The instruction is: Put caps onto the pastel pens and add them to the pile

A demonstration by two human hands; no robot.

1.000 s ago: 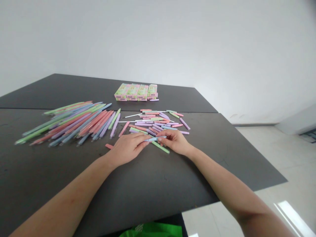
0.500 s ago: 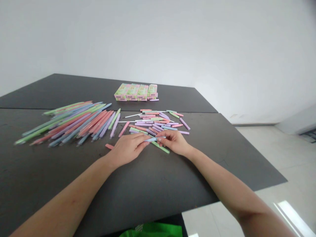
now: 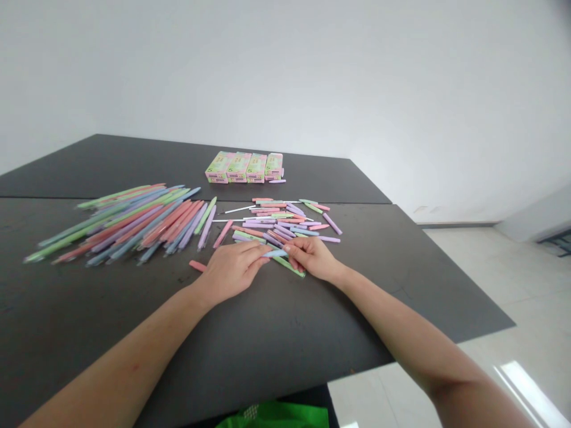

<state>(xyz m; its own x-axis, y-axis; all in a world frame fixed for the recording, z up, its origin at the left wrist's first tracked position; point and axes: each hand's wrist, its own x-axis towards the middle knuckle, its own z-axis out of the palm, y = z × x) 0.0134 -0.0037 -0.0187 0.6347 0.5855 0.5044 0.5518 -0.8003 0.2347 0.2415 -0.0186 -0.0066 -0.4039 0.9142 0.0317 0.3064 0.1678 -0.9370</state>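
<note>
Between my two hands lies a light blue pen part (image 3: 275, 254), pinched at both ends. My left hand (image 3: 232, 267) is closed on its left end, and my right hand (image 3: 311, 257) grips the right end with thumb and fingers. Under and just behind them a green pen piece (image 3: 292, 268) rests on the table. Loose pen barrels and caps (image 3: 281, 223) in purple, pink, green and blue spread beyond my fingers, along with thin white refills (image 3: 229, 220). A short red piece (image 3: 197, 266) touches or nearly touches the left hand's edge.
Many assembled-looking pens (image 3: 129, 223) are heaped on the left of the black table (image 3: 250, 351). Several pink and green boxes (image 3: 237, 167) stand in a row farther back, with a purple piece (image 3: 277, 181) before them. Green fabric (image 3: 276, 415) shows at the table's front edge.
My right hand has shifted slightly left along the light blue part, and less of its right end shows. The left hand stays on it. The whole view has moved a little.
</note>
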